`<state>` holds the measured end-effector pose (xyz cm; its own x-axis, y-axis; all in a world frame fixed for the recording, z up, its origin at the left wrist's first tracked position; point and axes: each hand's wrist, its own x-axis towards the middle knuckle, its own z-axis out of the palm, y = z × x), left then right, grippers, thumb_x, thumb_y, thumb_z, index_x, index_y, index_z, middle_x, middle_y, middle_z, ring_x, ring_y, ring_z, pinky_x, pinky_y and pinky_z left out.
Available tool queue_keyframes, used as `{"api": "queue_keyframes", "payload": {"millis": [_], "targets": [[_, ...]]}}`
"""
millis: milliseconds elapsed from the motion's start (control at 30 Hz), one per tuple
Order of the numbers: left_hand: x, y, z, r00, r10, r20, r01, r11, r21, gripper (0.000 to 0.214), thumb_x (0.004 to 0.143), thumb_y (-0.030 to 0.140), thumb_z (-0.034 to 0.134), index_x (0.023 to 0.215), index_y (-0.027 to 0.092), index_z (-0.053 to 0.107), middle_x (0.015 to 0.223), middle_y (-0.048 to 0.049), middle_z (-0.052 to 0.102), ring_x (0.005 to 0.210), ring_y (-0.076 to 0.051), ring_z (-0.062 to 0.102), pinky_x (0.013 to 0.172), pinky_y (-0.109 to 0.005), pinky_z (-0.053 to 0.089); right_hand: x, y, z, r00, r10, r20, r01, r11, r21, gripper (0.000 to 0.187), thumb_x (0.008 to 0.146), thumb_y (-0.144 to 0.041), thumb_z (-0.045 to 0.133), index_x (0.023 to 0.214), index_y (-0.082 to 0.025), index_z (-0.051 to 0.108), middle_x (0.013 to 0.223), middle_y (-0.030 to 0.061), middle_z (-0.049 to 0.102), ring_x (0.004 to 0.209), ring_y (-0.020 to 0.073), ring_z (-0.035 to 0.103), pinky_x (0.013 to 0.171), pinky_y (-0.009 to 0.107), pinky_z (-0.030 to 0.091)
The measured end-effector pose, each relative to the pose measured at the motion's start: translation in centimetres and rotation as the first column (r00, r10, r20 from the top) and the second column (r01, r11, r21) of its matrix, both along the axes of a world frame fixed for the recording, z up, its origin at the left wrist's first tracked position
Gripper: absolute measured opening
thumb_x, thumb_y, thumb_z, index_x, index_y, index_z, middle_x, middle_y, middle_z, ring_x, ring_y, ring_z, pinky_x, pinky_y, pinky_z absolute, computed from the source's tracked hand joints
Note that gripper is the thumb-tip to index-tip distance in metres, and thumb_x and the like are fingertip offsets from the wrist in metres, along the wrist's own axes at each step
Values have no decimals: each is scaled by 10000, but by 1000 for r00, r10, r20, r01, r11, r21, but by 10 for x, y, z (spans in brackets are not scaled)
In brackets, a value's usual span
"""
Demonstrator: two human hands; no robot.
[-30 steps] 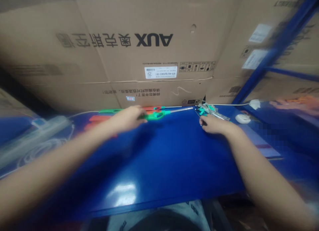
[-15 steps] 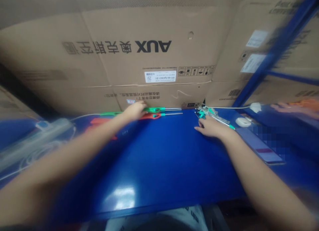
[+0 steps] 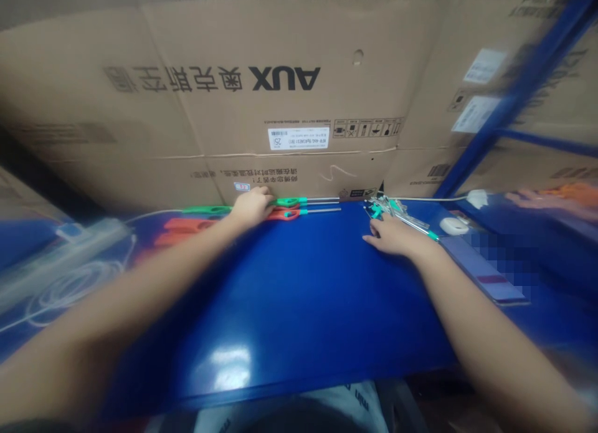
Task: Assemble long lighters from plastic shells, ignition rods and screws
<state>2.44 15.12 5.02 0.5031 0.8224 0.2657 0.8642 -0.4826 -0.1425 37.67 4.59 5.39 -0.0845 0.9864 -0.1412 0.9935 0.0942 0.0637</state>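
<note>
- Green-handled tool [image 3: 289,202], its thin metal rod pointing right: lies just right of the left hand [image 3: 252,207], along the foot of the cardboard [image 3: 369,109].
- Orange-handled tool [image 3: 286,215]: beside the green one on its near side, also extending right from that hand, with a similar rod.
- Left hand: its fingers curl downward by these handles; their undersides are hidden, so I cannot tell whether it grips either.
- Green piece [image 3: 205,210] and blurred orange pieces [image 3: 187,225]: left of the left hand.
- Right hand [image 3: 395,235]: thumb apart from the bent forefinger, at the near edge of a pile of metal and teal parts [image 3: 385,207]; I cannot tell whether it pinches one.
- White case [image 3: 454,225] and phone [image 3: 486,268]: right of the right hand.
- Coiled white cable [image 3: 79,280] and power strip [image 3: 65,252]: farther left of the left hand.
- Blue surface [image 3: 303,283]: beneath both hands.
- Another person's hand [image 3: 537,200]: well right of the right hand, blurred.
</note>
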Motion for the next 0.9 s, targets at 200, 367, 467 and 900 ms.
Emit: {"api": "queue_keyframes", "payload": {"millis": [200,367,467,900], "targets": [[4,-4,-1,1000,22,-1,-22,999,30,312,948,353,485,1087,203,720,1132,-115,666,1103,-285,591,820,-352,499,-3,-1,-1,1000,7,7,-7,999,39,327,954,-432,520,1059,-147,641,1101,189,570,1010,320,607,870,411,482],[2,-7,0,999,27,24,-28,998,61,329,953,344,454,1096,185,704,1162,-121,669,1115,-297,598,834,-370,498,-8,-2,-2,998,63,10,-64,989,132,340,948,-431,516,1087,-146,638,1201,212,518,1175,389,506,949,483,451],[-4,-11,4,998,36,42,-39,997,74,330,948,340,449,1088,184,703,1175,-119,667,1111,-301,610,825,-368,500,-12,-2,-3,990,140,-10,-136,975,177,313,947,-410,521,1088,-159,646,1260,202,501,1200,378,485,972,491,440],[-88,-30,24,951,293,94,-298,953,47,261,851,379,560,950,175,691,1018,-131,710,1020,-325,638,811,-389,511,-22,5,-13,917,378,-130,-352,918,183,235,967,-363,488,1001,-174,624,1064,125,624,1005,283,595,895,425,464]]}}
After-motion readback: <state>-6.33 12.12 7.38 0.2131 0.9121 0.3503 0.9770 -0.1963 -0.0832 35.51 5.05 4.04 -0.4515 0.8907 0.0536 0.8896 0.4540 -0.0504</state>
